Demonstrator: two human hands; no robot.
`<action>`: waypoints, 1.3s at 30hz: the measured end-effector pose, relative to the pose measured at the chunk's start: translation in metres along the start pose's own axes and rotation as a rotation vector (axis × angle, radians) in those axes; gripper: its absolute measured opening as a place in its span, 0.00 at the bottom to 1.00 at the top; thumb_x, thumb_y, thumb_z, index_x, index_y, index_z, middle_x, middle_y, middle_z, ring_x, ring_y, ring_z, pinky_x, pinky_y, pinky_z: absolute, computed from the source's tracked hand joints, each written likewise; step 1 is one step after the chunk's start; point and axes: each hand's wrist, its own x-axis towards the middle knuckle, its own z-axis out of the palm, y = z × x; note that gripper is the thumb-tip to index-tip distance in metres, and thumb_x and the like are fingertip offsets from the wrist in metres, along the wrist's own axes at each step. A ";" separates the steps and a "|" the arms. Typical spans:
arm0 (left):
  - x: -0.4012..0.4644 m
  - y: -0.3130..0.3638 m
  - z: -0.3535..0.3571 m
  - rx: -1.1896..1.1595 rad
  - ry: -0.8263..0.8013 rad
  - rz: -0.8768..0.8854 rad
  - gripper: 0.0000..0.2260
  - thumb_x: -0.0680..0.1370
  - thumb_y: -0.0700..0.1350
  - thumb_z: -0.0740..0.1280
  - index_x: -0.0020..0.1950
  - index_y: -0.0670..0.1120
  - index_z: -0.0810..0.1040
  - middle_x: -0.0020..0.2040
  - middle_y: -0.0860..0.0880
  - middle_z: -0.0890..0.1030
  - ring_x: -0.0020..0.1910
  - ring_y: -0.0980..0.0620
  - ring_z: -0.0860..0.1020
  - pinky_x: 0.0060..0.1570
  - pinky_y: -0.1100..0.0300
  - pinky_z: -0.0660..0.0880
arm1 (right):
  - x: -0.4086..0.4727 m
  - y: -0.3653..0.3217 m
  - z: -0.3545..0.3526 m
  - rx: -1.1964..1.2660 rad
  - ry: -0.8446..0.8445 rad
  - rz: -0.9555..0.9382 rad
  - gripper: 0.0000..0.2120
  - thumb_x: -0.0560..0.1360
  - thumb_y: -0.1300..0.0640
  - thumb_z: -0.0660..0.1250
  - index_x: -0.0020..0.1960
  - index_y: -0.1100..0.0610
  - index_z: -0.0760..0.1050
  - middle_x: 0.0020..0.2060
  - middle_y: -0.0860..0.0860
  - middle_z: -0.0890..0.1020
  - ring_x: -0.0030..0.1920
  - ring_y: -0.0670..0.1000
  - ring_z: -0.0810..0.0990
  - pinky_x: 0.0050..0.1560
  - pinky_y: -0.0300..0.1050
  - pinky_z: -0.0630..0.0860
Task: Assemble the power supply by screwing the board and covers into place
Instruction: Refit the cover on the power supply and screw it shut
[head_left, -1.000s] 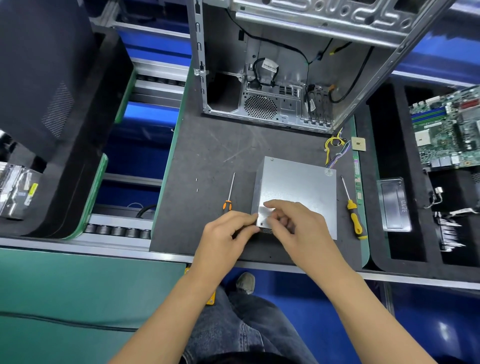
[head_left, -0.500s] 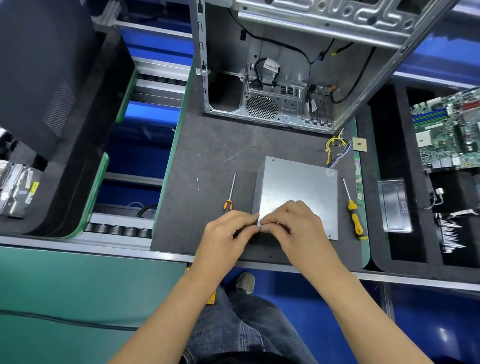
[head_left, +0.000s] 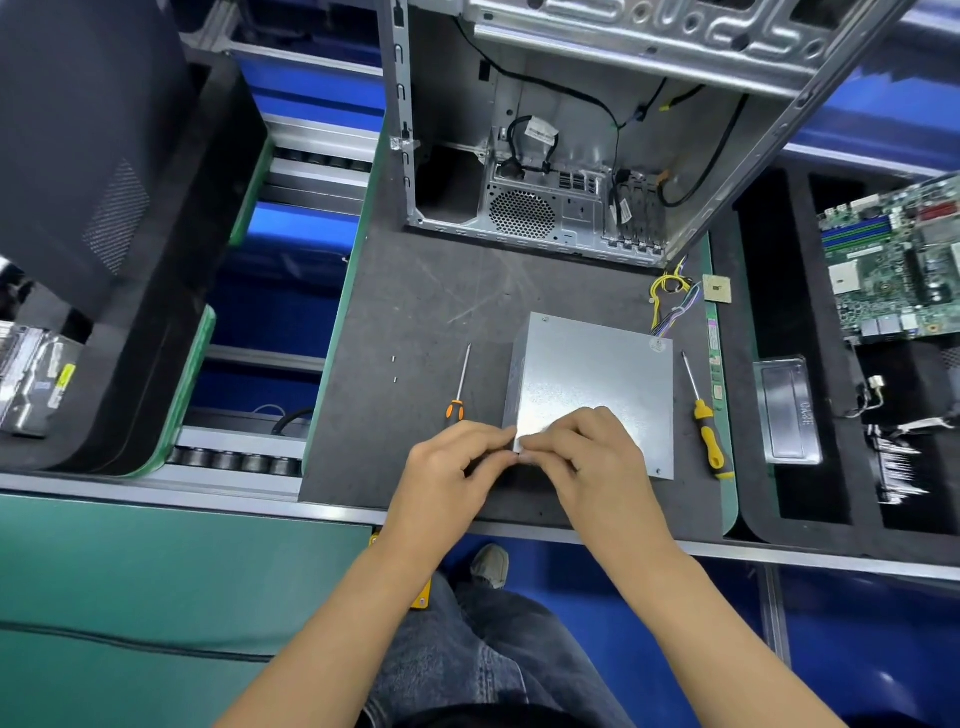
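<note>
A silver power supply box (head_left: 597, 379) lies flat on the dark mat (head_left: 426, 312), its coloured cable bundle (head_left: 670, 301) trailing off the far right corner. At its near left corner my left hand (head_left: 452, 467) and my right hand (head_left: 582, 452) meet, fingertips pinching a small silver piece (head_left: 522, 436) against the box. What lies under the fingers is hidden. A small orange-handled screwdriver (head_left: 460, 389) lies left of the box. A yellow-handled screwdriver (head_left: 706, 426) lies right of it. Two tiny screws (head_left: 395, 369) sit further left on the mat.
An open computer case (head_left: 545, 156) stands at the back of the mat. To the right, a black foam tray (head_left: 769, 260) carries a motherboard (head_left: 893, 265), a metal plate (head_left: 787, 410) and loose parts. A CPU chip (head_left: 717, 288) lies near the cables. Conveyor rollers (head_left: 234, 460) run at the left.
My right hand slid left and down over the small silver piece, which now shows less. My left hand stays at the box's near left corner.
</note>
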 end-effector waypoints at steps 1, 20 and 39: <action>0.000 0.000 -0.001 0.002 -0.006 -0.001 0.09 0.74 0.35 0.75 0.53 0.40 0.86 0.48 0.49 0.85 0.46 0.57 0.82 0.50 0.66 0.78 | 0.000 0.000 0.000 0.000 0.003 0.004 0.06 0.70 0.64 0.77 0.47 0.58 0.85 0.38 0.51 0.78 0.41 0.52 0.75 0.42 0.46 0.74; -0.004 -0.059 -0.062 0.085 0.207 -0.293 0.10 0.74 0.37 0.75 0.53 0.49 0.85 0.46 0.59 0.83 0.43 0.60 0.82 0.48 0.72 0.76 | -0.002 -0.006 -0.004 0.105 -0.065 0.150 0.04 0.71 0.64 0.75 0.45 0.57 0.84 0.41 0.48 0.78 0.46 0.49 0.74 0.48 0.38 0.71; 0.047 -0.076 -0.054 0.457 0.122 -0.299 0.07 0.78 0.41 0.72 0.54 0.41 0.86 0.47 0.44 0.81 0.46 0.45 0.78 0.50 0.54 0.76 | -0.005 -0.009 -0.005 0.280 0.044 0.223 0.11 0.76 0.47 0.67 0.53 0.50 0.82 0.45 0.38 0.77 0.47 0.47 0.78 0.47 0.32 0.72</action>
